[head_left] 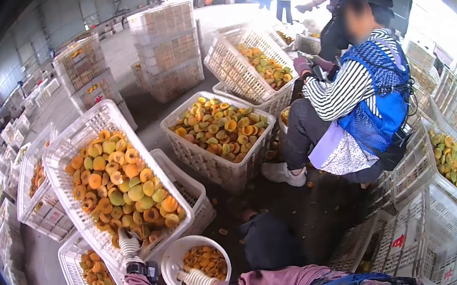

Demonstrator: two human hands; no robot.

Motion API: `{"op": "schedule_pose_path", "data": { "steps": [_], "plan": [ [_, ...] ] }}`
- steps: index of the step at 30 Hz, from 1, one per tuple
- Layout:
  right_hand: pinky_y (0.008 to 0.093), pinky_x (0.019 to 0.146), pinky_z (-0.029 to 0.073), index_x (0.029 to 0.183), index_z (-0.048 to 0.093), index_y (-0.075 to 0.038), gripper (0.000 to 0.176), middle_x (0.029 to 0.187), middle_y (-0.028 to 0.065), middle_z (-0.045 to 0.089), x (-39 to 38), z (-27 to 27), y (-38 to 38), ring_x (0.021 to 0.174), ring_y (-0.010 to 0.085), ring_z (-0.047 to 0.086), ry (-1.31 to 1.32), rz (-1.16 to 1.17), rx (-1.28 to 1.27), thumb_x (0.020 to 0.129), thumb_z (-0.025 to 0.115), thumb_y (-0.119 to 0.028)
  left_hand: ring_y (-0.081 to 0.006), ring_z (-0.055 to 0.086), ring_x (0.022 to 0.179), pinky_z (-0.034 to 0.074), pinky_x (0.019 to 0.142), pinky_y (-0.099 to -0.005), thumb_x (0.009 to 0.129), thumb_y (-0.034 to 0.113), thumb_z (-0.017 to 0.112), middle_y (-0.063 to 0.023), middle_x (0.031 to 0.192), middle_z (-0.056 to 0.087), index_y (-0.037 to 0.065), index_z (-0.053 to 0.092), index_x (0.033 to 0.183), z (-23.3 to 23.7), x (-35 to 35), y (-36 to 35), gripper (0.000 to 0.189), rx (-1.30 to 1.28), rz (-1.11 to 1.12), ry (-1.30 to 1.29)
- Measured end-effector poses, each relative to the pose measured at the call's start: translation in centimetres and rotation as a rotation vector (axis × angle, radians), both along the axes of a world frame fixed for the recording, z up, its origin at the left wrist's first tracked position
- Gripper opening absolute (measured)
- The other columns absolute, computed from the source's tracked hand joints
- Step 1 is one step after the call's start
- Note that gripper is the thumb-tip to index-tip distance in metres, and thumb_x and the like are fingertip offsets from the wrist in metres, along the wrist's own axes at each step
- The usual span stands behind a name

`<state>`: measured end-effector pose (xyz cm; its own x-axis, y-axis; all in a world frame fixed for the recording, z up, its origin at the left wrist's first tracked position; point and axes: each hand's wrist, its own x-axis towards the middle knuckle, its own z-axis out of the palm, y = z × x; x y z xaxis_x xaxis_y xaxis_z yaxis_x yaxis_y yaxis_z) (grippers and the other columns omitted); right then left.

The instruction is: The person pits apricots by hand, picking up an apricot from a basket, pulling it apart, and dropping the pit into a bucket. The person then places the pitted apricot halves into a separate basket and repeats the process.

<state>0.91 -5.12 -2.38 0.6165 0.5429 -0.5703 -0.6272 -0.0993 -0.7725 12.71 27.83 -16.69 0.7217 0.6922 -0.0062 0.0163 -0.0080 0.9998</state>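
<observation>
The fruit (pixel 126 176), much of it halved, is heaped in a tilted crate (pixel 60 167), where its near edge is touched by the gloved left hand (pixel 129 245); the fingers are held close together, but whether a piece is pinched cannot be told. The gloved right hand (pixel 199 283) is held at the bucket (pixel 167 263), its fingers bent over the near side, their grip also unclear; orange pieces (pixel 206 260) are gathered inside. Each fruit can be judged light, soft and easily bruised, slippery on cut flesh, and best taken lightly by the skin; the loaded crate would probably be heavy, best gripped by its stiff rim. The dark floor (pixel 330 210) looks damp and is dotted with scraps. A large hall is lined with stacked crates (pixel 167 49), and beside another full crate (pixel 238 170) a person (pixel 349 92) is seated.
</observation>
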Motion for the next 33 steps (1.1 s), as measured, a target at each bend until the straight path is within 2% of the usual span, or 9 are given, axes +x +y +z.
{"op": "schedule_pose_path", "data": {
  "steps": [2, 4, 5, 6, 7, 11, 20, 28, 33],
  "plan": [
    [0.0352, 0.073, 0.047, 0.108, 0.057, -0.004, 0.032, 0.09, 0.0122, 0.058, 1.2, -0.1, -0.4, 0.081, 0.0269, 0.057, -0.386, 0.125, -0.113, 0.088, 0.049, -0.027, -0.0073, 0.048, 0.069, 0.04, 0.054, -0.018, 0.081, -0.003, 0.047, -0.0015, 0.084, 0.052, 0.006, 0.051, 0.109, 17.4, -5.4, -14.9, 0.029, -0.155, -0.033, 0.035],
    [0.0384, 0.076, 0.048, 0.109, 0.055, -0.002, 0.032, 0.1, 0.0166, 0.056, 2.6, 2.3, -1.8, 0.085, 0.0331, 0.057, -0.987, 0.352, -0.284, 0.084, 0.049, -0.022, -0.0145, 0.056, 0.087, 0.047, 0.074, -0.0247, 0.079, 0.001, 0.049, -0.0052, 0.1, 0.058, 0.003, 0.051, 0.115, 16.1, -8.3, -18.1, 0.037, 0.708, -0.198, -0.199],
    [0.0401, 0.077, 0.048, 0.109, 0.054, -0.001, 0.033, 0.104, 0.0188, 0.055, 2.9, 3.1, -2.1, 0.087, 0.0362, 0.056, -1.145, 0.404, -0.334, 0.082, 0.049, -0.02, -0.0179, 0.055, 0.096, 0.046, 0.084, -0.0287, 0.082, 0.003, 0.048, -0.0081, 0.107, 0.057, 0.001, 0.05, 0.118, 21.0, -10.9, -22.4, 0.036, 0.26, -0.392, -0.082],
    [0.0417, 0.078, 0.049, 0.11, 0.053, 0.0, 0.034, 0.109, 0.0211, 0.053, 3.0, 3.6, -2.2, 0.088, 0.0394, 0.056, -1.204, 0.416, -0.366, 0.08, 0.049, -0.017, -0.0189, 0.056, 0.097, 0.046, 0.086, -0.0298, 0.088, 0.006, 0.049, -0.0093, 0.109, 0.057, 0.001, 0.048, 0.121, 16.8, -11.4, -21.8, 0.034, 0.159, -0.437, -0.182],
    [0.0486, 0.071, 0.048, 0.107, 0.052, -0.003, 0.032, 0.084, 0.0249, 0.061, 2.8, 1.4, -1.8, 0.081, 0.0421, 0.06, -1.204, 0.247, -0.23, 0.088, 0.046, -0.028, -0.0193, 0.057, 0.094, 0.047, 0.083, -0.0304, 0.091, 0.013, 0.048, -0.0091, 0.106, 0.058, 0.001, 0.049, 0.119, 16.4, -11.8, -24.2, 0.03, -0.043, -0.298, -0.366],
    [0.0487, 0.072, 0.047, 0.111, 0.05, -0.001, 0.045, 0.085, 0.0288, 0.061, 1.7, 4.0, -2.4, 0.081, 0.0437, 0.06, -0.832, 0.244, -0.329, 0.089, 0.042, -0.04, -0.0206, 0.061, 0.08, 0.051, 0.075, -0.0321, 0.094, 0.042, 0.044, -0.0091, 0.088, 0.061, 0.003, 0.055, 0.099, 19.5, -12.7, -26.0, 0.04, -0.739, -0.053, -0.296],
    [0.0471, 0.07, 0.049, 0.117, 0.048, 0.002, 0.044, 0.085, 0.0279, 0.061, 1.6, 6.9, -2.9, 0.08, 0.0423, 0.06, -0.866, 0.434, -0.497, 0.089, 0.045, -0.032, -0.0076, 0.041, 0.036, 0.032, 0.032, -0.0188, 0.096, 0.036, 0.045, -0.0067, 0.075, 0.061, 0.006, 0.055, 0.103, 19.5, -14.1, -26.7, 0.033, -0.684, 0.05, -0.205],
    [0.043, 0.068, 0.05, 0.112, 0.053, -0.002, 0.035, 0.09, 0.0227, 0.062, 0.6, 2.4, -2.2, 0.078, 0.0365, 0.061, -0.983, 0.565, -0.262, 0.093, 0.04, -0.028, -0.0096, 0.049, 0.056, 0.04, 0.048, -0.0221, 0.098, 0.032, 0.037, -0.0057, 0.075, 0.056, 0.005, 0.05, 0.081, 19.3, -14.9, -25.7, 0.035, 0.0, -0.156, -0.28],
    [0.0301, 0.048, 0.039, 0.095, 0.056, -0.005, 0.036, 0.066, 0.004, 0.054, 1.4, 5.3, -3.9, 0.053, 0.0176, 0.049, 0.014, 0.636, 0.066, 0.093, 0.047, -0.04, -0.0144, 0.052, 0.062, 0.043, 0.058, -0.0258, 0.097, 0.03, 0.037, -0.0075, 0.075, 0.056, 0.003, 0.051, 0.08, 19.8, -16.0, -24.4, 0.035, -0.265, -0.401, -0.173]
  ]
}}
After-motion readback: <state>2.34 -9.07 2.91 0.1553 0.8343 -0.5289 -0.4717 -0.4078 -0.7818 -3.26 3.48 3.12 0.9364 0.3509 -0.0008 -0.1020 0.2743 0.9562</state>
